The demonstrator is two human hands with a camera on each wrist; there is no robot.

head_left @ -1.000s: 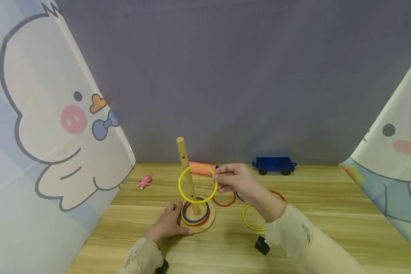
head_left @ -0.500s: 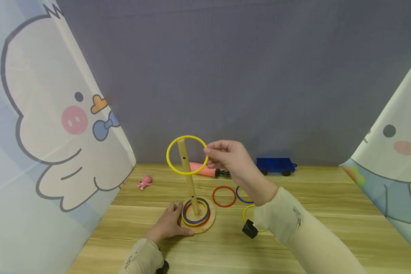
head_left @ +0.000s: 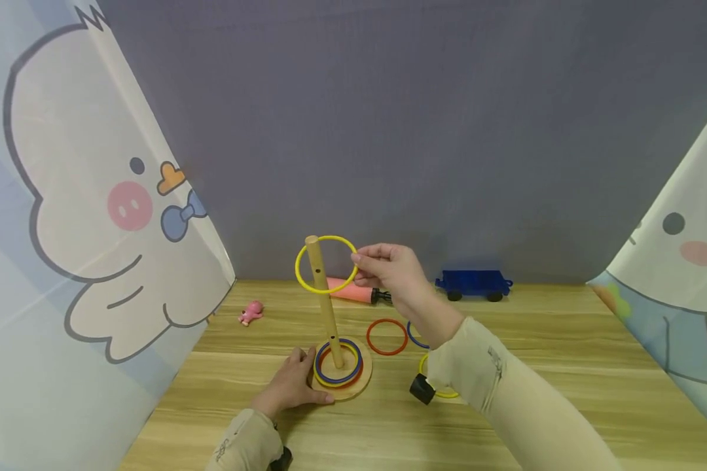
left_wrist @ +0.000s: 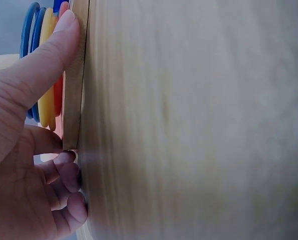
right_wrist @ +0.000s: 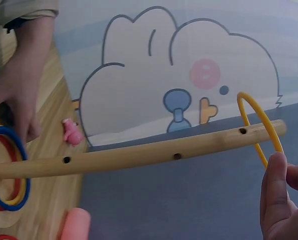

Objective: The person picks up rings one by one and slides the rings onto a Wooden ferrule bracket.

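In the head view, my right hand point(head_left: 389, 269) pinches a thin yellow ring point(head_left: 296, 267) by its right side, between thumb and fingers. This ring encircles the wooden post point(head_left: 328, 317) close below its top, as the right wrist view also shows, where the ring point(right_wrist: 269, 125) crosses in front of the post point(right_wrist: 128, 156). Several blue, yellow and red rings point(left_wrist: 47, 60) lie stacked round the post's foot. My left hand point(head_left: 291, 384) grips the round wooden base point(head_left: 366, 367), thumb on its upper face and fingers point(left_wrist: 71, 175) curled at its rim.
Right of the base lie a red ring point(head_left: 387, 319), a blue ring point(head_left: 409, 333) and another yellow ring point(head_left: 448, 395), partly behind the right sleeve. Farther back are a pink pump point(head_left: 353, 292) and a blue toy wagon point(head_left: 474, 283). A small pink figure point(head_left: 251, 312) lies at left.
My right hand has lifted the yellow ring from in front of the post up to its top, then shifted it slightly so it goes round the post. The left hand stays on the base.
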